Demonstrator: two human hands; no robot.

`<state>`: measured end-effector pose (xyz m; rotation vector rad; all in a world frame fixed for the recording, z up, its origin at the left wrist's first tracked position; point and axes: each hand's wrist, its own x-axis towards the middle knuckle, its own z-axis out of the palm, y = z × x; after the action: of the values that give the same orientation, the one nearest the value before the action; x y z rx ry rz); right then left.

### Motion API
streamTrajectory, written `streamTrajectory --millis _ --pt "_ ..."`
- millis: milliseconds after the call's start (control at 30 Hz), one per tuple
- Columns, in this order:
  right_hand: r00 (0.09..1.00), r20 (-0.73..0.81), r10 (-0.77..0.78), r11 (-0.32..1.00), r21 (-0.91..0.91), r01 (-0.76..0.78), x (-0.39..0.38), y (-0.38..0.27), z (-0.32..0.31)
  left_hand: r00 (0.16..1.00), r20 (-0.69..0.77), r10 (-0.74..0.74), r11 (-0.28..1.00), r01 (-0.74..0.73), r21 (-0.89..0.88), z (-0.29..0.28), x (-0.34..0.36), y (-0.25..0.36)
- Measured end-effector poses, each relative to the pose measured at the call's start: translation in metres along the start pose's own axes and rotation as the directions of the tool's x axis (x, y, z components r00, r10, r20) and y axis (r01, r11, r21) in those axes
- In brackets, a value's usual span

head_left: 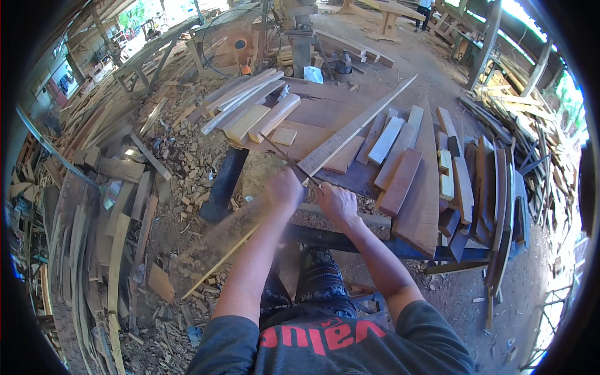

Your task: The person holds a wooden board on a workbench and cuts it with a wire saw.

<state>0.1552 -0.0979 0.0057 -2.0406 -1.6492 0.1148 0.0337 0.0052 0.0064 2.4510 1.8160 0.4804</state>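
Thin dark tool (279, 150), slanting past the near end of the long tapered board (359, 131), looks light and stiff, best held by its near-right end, where the right hand (337, 203) is clamped; the blurred left hand's (285, 189) grip I cannot tell.

Matt wooden board (356, 127); matt cloth shirt (369, 357).

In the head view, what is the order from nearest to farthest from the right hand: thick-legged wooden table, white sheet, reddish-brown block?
1. Reddish-brown block: just right of the right hand.
2. White sheet: ahead, beside the post.
3. Thick-legged wooden table: at the back, slightly right.
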Motion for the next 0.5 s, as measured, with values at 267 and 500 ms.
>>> streamTrajectory --millis 267,500 --pt "0.998 0.058 0.009 0.999 -0.042 -0.006 -0.045 0.02 -0.018 0.997 0.07 0.022 0.998 -0.026 0.055 -0.006 -0.005 0.003" --pt "1.0 -0.014 -0.011 1.0 -0.016 0.011 -0.008 0.001 -0.001 0.997 0.072 -0.01 1.0 0.011 -0.009 -0.003 -0.003 0.001"
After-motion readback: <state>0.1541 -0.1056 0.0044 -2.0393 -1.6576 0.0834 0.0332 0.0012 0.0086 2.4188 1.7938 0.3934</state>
